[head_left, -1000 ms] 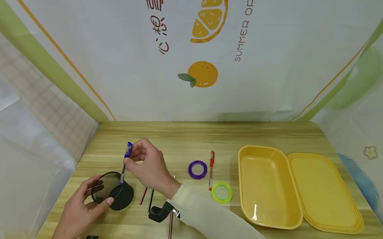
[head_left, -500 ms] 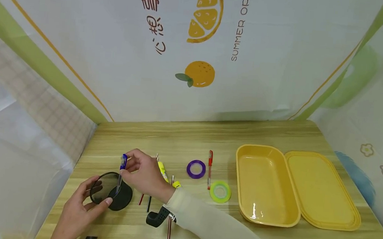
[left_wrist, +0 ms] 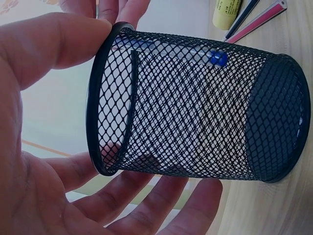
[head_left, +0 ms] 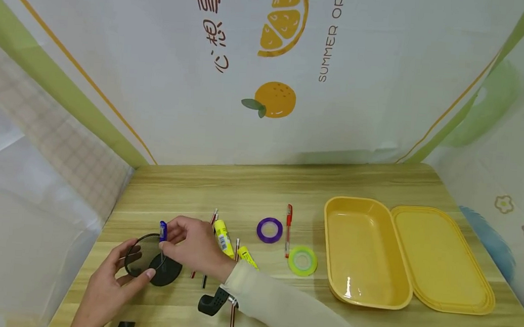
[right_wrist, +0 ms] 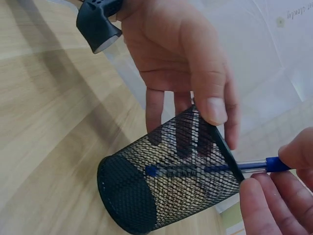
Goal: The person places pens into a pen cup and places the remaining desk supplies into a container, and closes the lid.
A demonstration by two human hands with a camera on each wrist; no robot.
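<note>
My left hand (head_left: 109, 284) holds a black mesh pen holder (left_wrist: 190, 107), thumb at the rim and fingers along the far side. The holder leans, its mouth toward the left hand and its dark base (head_left: 166, 274) low by the table. With thumb and fingers, my right hand (head_left: 197, 245) pinches a blue pen (right_wrist: 254, 167) near its blue cap end. The pen's lower part lies inside the holder and shows through the mesh in both wrist views, its blue tip short of the base in the right wrist view.
Right of the holder lie yellow glue sticks (head_left: 224, 238) and several pencils (head_left: 232, 316), partly under the right arm. Beyond them are a purple tape roll (head_left: 259, 230), a green tape roll (head_left: 293, 261) and a red pen (head_left: 289, 218). A yellow box (head_left: 369, 257) stands beside its lid (head_left: 446, 262).
My right hand has moved down and to the left, sliding the blue pen deeper into the pen holder. The left hand and holder stay nearly in place. The glue sticks now show more.
</note>
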